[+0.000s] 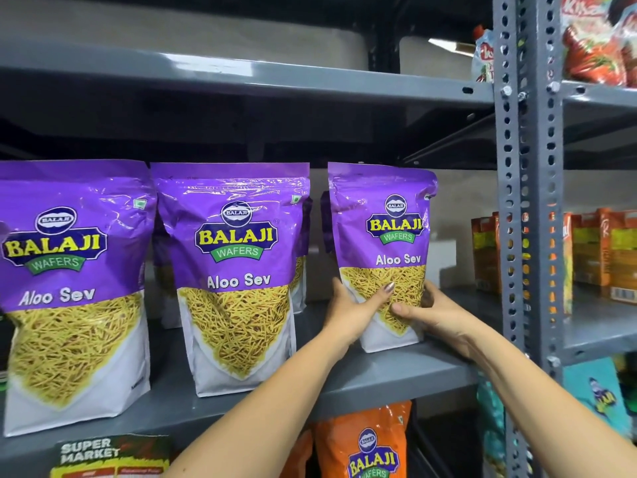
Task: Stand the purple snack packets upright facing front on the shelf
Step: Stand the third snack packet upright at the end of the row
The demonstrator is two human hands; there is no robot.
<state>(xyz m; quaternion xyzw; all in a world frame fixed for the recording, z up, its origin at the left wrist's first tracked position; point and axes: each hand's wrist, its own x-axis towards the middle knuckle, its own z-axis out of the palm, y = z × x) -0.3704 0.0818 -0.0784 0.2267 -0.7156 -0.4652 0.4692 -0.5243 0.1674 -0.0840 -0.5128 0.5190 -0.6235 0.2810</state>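
Observation:
Three purple Aloo Sev packets stand upright, fronts toward me, on the grey shelf (396, 370). The left packet (69, 288) and the middle packet (238, 270) stand free near the front edge. The right packet (382, 236) is held at its lower part by both hands. My left hand (355, 310) grips its left side with a finger across the front. My right hand (431, 313) holds its right side, thumb on the front. More purple packets (303, 236) show partly behind the front row.
A perforated grey upright post (527, 201) stands just right of the held packet. Orange boxes (599, 253) fill the neighbouring shelf. An orange snack packet (368, 443) and a supermarket sign (110, 457) sit below. Red packets (596, 46) lie on the upper right shelf.

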